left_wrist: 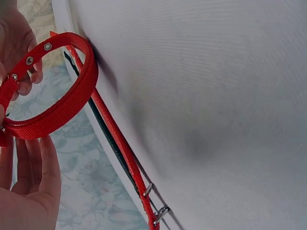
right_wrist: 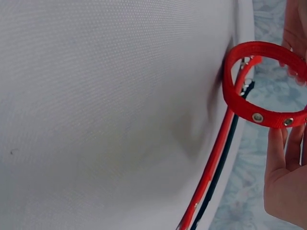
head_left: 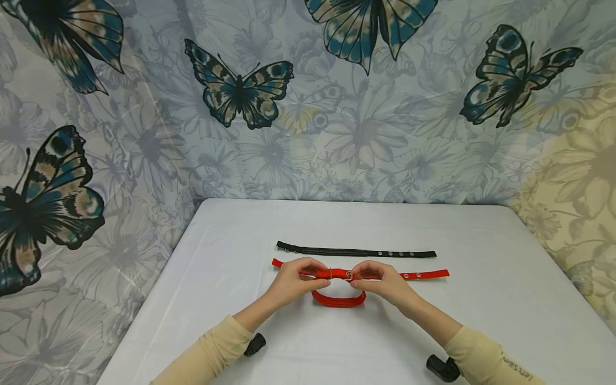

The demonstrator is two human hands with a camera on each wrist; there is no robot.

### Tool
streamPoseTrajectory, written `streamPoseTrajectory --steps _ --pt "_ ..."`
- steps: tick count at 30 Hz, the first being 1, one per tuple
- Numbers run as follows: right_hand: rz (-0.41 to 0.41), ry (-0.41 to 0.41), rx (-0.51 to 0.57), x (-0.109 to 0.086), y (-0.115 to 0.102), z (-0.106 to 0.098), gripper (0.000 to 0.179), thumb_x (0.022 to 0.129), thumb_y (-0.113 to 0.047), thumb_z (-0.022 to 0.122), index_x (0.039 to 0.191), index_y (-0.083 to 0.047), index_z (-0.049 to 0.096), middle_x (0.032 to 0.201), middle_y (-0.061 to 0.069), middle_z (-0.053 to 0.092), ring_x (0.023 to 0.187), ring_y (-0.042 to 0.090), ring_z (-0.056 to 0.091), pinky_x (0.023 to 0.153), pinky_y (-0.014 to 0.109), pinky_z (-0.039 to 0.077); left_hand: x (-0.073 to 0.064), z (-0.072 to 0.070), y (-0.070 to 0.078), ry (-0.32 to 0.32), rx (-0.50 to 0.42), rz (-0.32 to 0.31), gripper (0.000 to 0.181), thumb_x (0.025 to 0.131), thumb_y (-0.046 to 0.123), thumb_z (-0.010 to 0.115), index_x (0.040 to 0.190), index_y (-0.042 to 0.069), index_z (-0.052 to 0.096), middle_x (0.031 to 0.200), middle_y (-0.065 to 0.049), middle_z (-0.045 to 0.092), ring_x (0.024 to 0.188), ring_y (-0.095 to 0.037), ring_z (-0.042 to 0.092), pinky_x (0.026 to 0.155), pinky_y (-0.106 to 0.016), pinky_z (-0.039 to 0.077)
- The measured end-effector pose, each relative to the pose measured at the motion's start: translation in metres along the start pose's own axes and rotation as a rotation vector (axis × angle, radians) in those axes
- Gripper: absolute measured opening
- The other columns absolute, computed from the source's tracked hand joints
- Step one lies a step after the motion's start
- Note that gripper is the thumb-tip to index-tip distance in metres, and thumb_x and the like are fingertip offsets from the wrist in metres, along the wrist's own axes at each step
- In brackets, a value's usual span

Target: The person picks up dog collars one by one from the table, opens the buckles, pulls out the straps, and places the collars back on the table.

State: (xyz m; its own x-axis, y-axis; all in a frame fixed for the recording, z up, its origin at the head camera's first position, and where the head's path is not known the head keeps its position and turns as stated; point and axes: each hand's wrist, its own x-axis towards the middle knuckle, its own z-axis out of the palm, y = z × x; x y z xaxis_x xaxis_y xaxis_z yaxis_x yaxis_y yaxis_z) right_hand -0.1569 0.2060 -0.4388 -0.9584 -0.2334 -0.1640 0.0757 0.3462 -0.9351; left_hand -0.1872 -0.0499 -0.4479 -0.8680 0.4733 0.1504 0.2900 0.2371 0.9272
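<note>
A red collar (head_left: 338,302) with metal eyelets is closed into a loop, its buckle at the far side between the two hands. My left hand (head_left: 295,280) pinches the band left of the buckle with thumb and fingers. On the other side, my right hand (head_left: 382,283) pinches it just right of the buckle. In the left wrist view the loop (left_wrist: 81,93) stands out from the fingers, eyelets showing. A second red collar (head_left: 428,275) lies stretched out behind the hands, partly hidden by them. Beyond it is a straight black collar (head_left: 346,252) with eyelets at its right end.
The collars are on a white-covered table (head_left: 231,230). Butterfly-patterned cloth (head_left: 366,133) hangs behind and to the left of it. Black devices show at both wrists, below the left sleeve (head_left: 218,345) and the right sleeve (head_left: 481,350).
</note>
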Motion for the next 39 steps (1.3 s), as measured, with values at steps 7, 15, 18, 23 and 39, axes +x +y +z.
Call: streamPoseTrajectory --steps 7,15,18,23,39 --pt "-0.013 -0.020 -0.010 0.001 -0.005 0.001 0.034 0.085 -0.031 0.076 0.112 -0.013 0.065 0.104 0.005 0.067 0.102 0.024 0.057 0.084 0.038 0.046 0.001 0.000 0.000 -0.011 -0.017 0.022 0.023 0.081 0.019 0.081 0.102 0.015 0.073 0.095 0.008 0.070 0.091 -0.010 0.066 0.080 -0.027 0.055" --pt "-0.057 -0.047 -0.021 0.003 -0.013 0.005 0.032 0.086 -0.030 0.075 0.111 -0.012 0.066 0.104 0.006 0.066 0.098 0.026 0.058 0.081 0.038 0.047 0.001 0.002 0.002 -0.016 -0.018 0.065 0.022 0.082 0.019 0.080 0.101 0.011 0.073 0.096 0.000 0.071 0.090 -0.013 0.066 0.078 -0.027 0.056" --pt "-0.085 -0.051 -0.029 0.004 -0.014 0.006 0.030 0.086 -0.028 0.075 0.110 -0.012 0.067 0.105 0.006 0.066 0.099 0.027 0.057 0.080 0.039 0.048 0.001 0.003 0.003 -0.019 -0.017 0.083 0.022 0.082 0.018 0.080 0.101 0.009 0.073 0.097 -0.001 0.071 0.089 -0.014 0.066 0.077 -0.027 0.056" --pt "-0.125 -0.023 -0.067 0.005 -0.015 0.008 0.024 0.084 -0.029 0.077 0.105 -0.018 0.071 0.103 0.003 0.067 0.101 0.027 0.056 0.079 0.040 0.048 0.002 0.004 0.007 -0.026 0.034 0.109 0.022 0.083 0.019 0.080 0.103 0.011 0.072 0.097 0.002 0.070 0.089 -0.012 0.065 0.078 -0.027 0.056" --pt "-0.118 0.006 -0.099 0.003 -0.015 0.010 0.025 0.085 -0.032 0.077 0.105 -0.019 0.071 0.103 0.000 0.067 0.099 0.025 0.058 0.078 0.039 0.051 0.007 0.012 0.013 -0.013 0.090 0.183 0.020 0.085 0.027 0.077 0.103 0.018 0.072 0.094 0.010 0.070 0.086 -0.008 0.065 0.078 -0.027 0.055"
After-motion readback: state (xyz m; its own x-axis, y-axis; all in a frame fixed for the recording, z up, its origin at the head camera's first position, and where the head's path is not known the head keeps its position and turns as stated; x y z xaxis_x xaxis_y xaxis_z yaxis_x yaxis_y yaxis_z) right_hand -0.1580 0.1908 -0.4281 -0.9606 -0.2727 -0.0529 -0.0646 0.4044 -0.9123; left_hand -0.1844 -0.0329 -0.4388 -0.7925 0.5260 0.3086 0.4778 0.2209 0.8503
